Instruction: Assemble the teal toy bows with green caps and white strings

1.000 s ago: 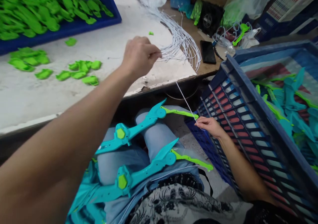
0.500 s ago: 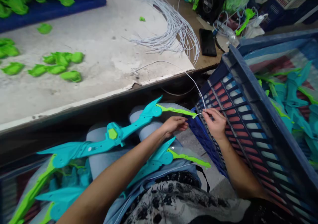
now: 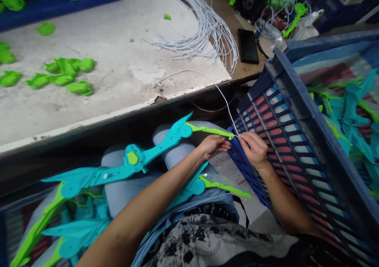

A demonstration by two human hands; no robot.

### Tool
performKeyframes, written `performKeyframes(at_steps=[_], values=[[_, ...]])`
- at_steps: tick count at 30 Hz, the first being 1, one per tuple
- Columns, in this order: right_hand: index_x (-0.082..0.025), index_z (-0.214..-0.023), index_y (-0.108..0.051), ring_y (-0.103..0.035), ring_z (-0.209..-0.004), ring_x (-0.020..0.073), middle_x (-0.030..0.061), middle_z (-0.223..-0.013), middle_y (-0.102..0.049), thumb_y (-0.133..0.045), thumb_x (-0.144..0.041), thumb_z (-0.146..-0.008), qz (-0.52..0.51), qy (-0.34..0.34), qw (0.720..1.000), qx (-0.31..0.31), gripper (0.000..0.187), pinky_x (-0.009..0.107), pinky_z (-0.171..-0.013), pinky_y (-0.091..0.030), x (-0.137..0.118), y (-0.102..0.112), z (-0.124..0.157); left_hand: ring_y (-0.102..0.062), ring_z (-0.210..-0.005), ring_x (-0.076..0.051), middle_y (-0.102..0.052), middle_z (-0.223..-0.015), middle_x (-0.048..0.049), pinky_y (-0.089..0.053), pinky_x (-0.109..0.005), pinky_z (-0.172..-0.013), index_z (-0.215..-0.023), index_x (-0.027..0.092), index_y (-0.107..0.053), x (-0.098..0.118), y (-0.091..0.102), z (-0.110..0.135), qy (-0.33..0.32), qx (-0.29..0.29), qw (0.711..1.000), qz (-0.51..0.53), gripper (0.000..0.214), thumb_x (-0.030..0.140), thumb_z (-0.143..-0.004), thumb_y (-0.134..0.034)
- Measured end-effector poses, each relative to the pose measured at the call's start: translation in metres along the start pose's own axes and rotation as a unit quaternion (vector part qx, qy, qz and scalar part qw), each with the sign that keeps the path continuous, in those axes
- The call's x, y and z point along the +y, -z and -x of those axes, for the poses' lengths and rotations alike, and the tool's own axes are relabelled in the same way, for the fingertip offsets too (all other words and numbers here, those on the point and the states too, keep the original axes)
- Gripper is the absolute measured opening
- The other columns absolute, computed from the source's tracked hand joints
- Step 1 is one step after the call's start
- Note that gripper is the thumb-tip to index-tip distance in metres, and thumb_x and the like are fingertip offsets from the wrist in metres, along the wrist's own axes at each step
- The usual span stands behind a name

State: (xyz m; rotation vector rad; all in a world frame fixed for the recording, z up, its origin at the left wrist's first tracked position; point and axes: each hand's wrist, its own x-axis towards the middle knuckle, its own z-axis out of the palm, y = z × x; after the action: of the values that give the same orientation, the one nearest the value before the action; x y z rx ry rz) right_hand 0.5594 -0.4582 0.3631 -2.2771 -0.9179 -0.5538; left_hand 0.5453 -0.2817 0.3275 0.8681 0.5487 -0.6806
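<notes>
A turquoise toy bow (image 3: 160, 150) with lime-green limbs lies across my knees. Its right limb tip has a white cord (image 3: 226, 101) at it, in a small loop. My right hand (image 3: 253, 148) pinches that cord between thumb and fingertips, just right of the tip. Just below the same tip is my left hand (image 3: 215, 144), its fingers stretched out to the right; whether they touch the limb is hard to see. The cord's other end trails up onto the table. Nearer my body lies a second toy bow (image 3: 197, 186), partly covered by my left forearm.
On the white table (image 3: 118, 73) are loose green parts (image 3: 66, 69), a bundle of white cords (image 3: 204, 38) and a blue tray (image 3: 97, 0). A black phone (image 3: 248, 46) lies by the corner. At right stands a blue crate (image 3: 284, 89) holding more turquoise-and-green bows.
My left hand has moved right and slightly up, closer to the limb tip. The right hand has come slightly nearer the tip, and the cord has shifted left with a small loop at the tip.
</notes>
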Motion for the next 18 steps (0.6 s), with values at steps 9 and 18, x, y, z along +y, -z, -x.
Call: performKeyframes(at_steps=[9,18], values=[[-0.018,-0.096,-0.068,-0.064,-0.078,0.0179,0.0077,-0.081,-0.067,-0.053,-0.011,-0.089,-0.015,0.014,0.998,-0.066,0.017,0.031,-0.071,-0.055,-0.007,0.014,0.003,-0.066,-0.057,-0.011,-0.069,-0.068,-0.0088,-0.054,-0.019,-0.058,-0.071,0.007,-0.064,-0.003,-0.004,-0.004,0.012,-0.022,1.0,0.009,0.028,0.005,-0.092,-0.045],[-0.021,-0.092,-0.068,-0.064,-0.078,0.0159,0.005,-0.082,-0.067,-0.054,-0.018,-0.09,-0.084,-0.071,0.991,-0.078,0.014,0.029,-0.071,-0.054,-0.013,0.011,-0.005,-0.067,-0.058,-0.011,-0.069,-0.069,-0.0093,-0.055,-0.018,-0.058,-0.073,0.006,-0.067,-0.002,-0.005,-0.005,0.016,-0.033,0.999,0.021,0.021,0.013,-0.09,-0.057]])
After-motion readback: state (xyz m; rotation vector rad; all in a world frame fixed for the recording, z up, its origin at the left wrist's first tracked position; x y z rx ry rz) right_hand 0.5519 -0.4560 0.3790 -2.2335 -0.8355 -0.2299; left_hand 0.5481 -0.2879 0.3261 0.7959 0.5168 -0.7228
